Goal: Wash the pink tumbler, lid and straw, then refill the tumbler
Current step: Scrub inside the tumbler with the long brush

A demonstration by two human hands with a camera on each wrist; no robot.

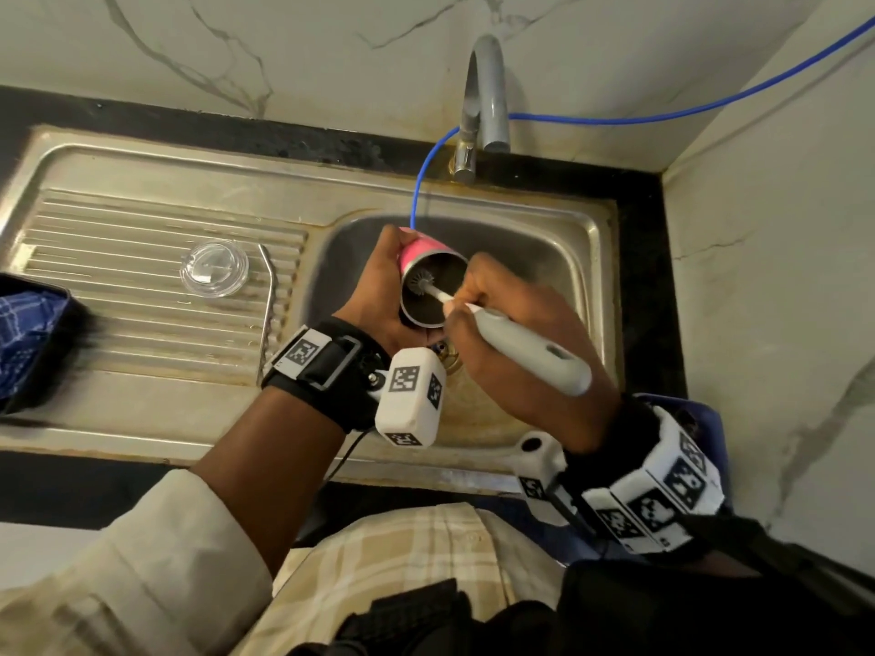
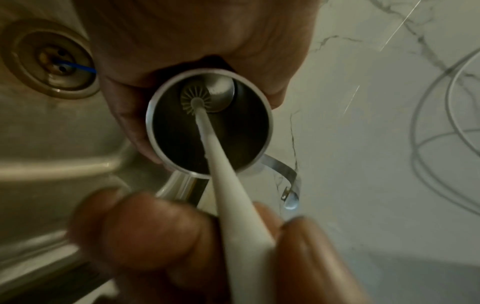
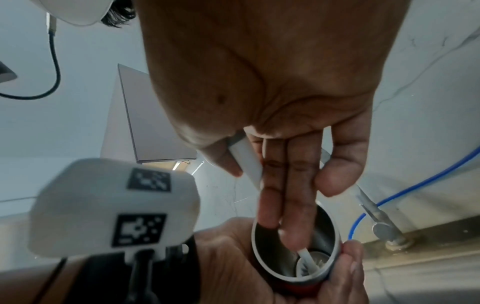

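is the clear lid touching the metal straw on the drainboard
Apart. The head view shows the clear lid lying left of the metal straw, with bare ribbed drainboard between them.

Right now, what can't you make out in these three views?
- Tumbler base: head view, left hand wraps it.
- Water in the tumbler: interior too dark in the wrist views.
- Brush bristles: right wrist view, right hand's fingers cover most.
- Tap flow: none discernible in the head view.
- Straw: possibly the thin rod beside the lid; too thin to confirm.
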